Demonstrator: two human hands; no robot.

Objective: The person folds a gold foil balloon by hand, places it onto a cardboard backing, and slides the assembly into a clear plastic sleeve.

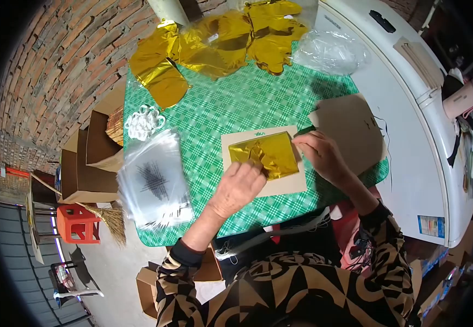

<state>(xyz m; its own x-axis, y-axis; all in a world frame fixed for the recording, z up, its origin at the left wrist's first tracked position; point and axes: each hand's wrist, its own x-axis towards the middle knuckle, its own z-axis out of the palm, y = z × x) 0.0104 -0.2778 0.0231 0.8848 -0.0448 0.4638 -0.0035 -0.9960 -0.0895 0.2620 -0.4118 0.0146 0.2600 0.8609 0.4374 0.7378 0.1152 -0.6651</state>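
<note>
A piece of folded gold foil (285, 152), like a flat foil balloon, lies on a beige cardboard sheet (277, 189). My left hand (237, 188) rests at the foil's lower left with curled fingers closed on it, wrinkling its surface. My right hand (323, 155) is at the right edge of foil and card, thumb and fingers pinched together; what is between them is too small to tell. Beyond my right hand lies a stack of beige cardboard sheets (351, 125). Left of my left hand is a fanned pile of clear plastic bags (165, 182).
Flat gold foil balloons (214, 46) spread along the back of the green checked table (209, 114), beside a crumpled clear plastic bag (331, 52). White rings (145, 122) lie at left. A white fridge (405, 141) borders the right; cardboard boxes (86, 182) and a red stool (75, 223) stand left.
</note>
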